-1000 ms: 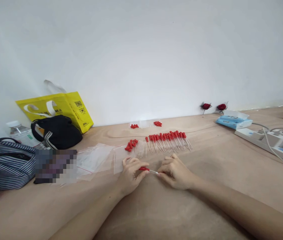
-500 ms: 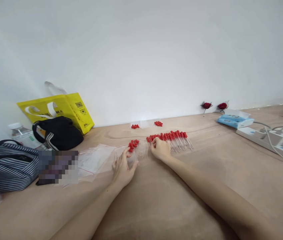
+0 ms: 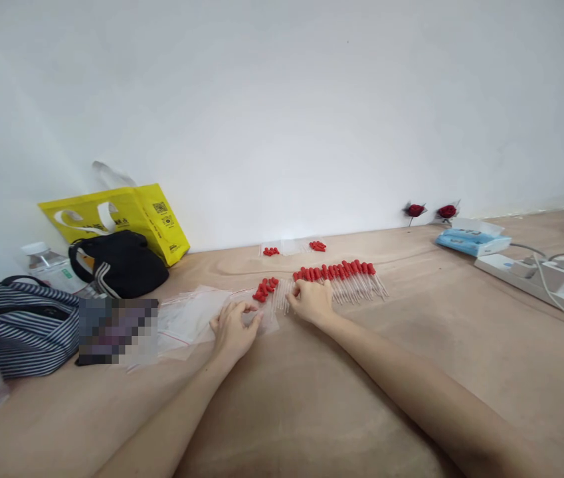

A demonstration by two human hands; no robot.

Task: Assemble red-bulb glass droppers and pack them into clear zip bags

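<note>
On the wooden table lies a row of thin pale sticks with red bulb-like heads (image 3: 346,269). Over the left end of this row, my right hand (image 3: 311,302) is closed, thumb and fingers together at the stems; what they pinch is hidden. To its left, several pale stems (image 3: 280,297) stand close together, with a loose cluster of red heads (image 3: 265,290) beside them. My left hand (image 3: 236,330) rests at a clear plastic bag (image 3: 268,325) below that cluster, thumb and forefinger apart and the other fingers curled.
Flat clear zip bags (image 3: 194,315) overlap left of my left hand. By the wall lie small bagged red pieces (image 3: 317,246). A yellow bag (image 3: 169,226), black pouch (image 3: 127,265) and striped bag (image 3: 37,325) stand left; tissues (image 3: 471,242) and a power strip (image 3: 495,267) lie right.
My right hand has slid a little left and down from the red heads towards the stems. My left hand has drawn back slightly, leftward and away from the red cluster.
</note>
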